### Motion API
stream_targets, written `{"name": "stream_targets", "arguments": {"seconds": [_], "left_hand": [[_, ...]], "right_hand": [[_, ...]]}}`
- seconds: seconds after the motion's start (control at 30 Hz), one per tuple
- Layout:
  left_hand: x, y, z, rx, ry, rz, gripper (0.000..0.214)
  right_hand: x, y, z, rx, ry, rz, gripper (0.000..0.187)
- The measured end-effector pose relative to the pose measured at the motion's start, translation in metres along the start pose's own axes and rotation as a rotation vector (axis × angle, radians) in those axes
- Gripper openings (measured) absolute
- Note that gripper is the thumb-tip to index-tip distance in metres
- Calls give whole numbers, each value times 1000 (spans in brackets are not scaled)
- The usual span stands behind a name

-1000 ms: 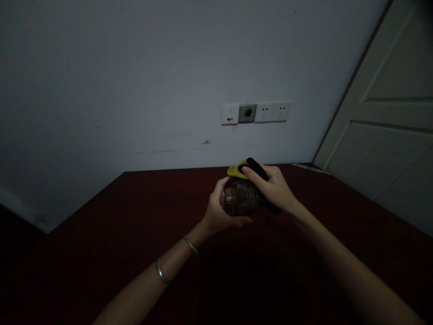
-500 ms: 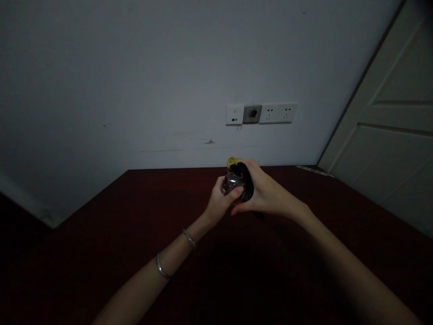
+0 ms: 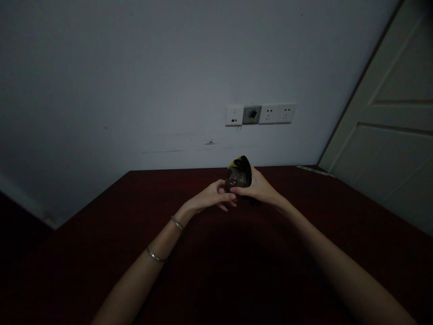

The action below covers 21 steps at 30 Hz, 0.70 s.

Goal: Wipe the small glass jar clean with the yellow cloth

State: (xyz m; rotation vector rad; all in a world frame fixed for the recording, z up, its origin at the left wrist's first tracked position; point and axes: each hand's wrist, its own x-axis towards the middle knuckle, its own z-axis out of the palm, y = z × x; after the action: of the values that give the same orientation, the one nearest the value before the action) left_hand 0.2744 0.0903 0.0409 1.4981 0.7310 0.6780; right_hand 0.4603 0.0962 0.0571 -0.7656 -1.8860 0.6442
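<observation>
Above the dark red table (image 3: 162,203), I hold a small clear, shiny container (image 3: 237,180), possibly glass. A black piece (image 3: 248,174) curves round its right side, and a yellow patch (image 3: 232,164) shows at the top; in this dim light I cannot tell what they are. My right hand (image 3: 260,186) is closed round the container and the black piece from the right, its thumb lying across the near side. Just to the left, my left hand (image 3: 214,195) has its thumb and fingers apart, the fingertips beside the container's lower left. Whether they touch it is unclear.
A white wall (image 3: 169,90) rises behind the table, with a row of sockets and switches (image 3: 260,114) on it. A pale panelled door (image 3: 392,131) stands at the right. A thin patterned strip (image 3: 314,170) lies at the table's back right edge.
My left hand has loosened from the container and shifted slightly left, its fingers spreading. The container has turned in my right hand, whose thumb now lies across its near side.
</observation>
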Motion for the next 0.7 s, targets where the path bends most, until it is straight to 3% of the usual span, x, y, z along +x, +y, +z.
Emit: {"name": "stream_targets", "arguments": {"seconds": [0.17, 0.33, 0.5, 0.7], "left_hand": [[7, -12, 7, -111, 148, 214, 76], [10, -15, 15, -145, 208, 370, 88], [10, -19, 14, -202, 236, 322, 111], [7, -21, 17, -214, 260, 279, 90]], "right_hand": [[0, -3, -3, 53, -99, 91, 61], [-2, -11, -9, -57, -170, 26, 57], [-1, -25, -13, -189, -160, -125, 49], [0, -25, -15, -403, -122, -311, 56]]}}
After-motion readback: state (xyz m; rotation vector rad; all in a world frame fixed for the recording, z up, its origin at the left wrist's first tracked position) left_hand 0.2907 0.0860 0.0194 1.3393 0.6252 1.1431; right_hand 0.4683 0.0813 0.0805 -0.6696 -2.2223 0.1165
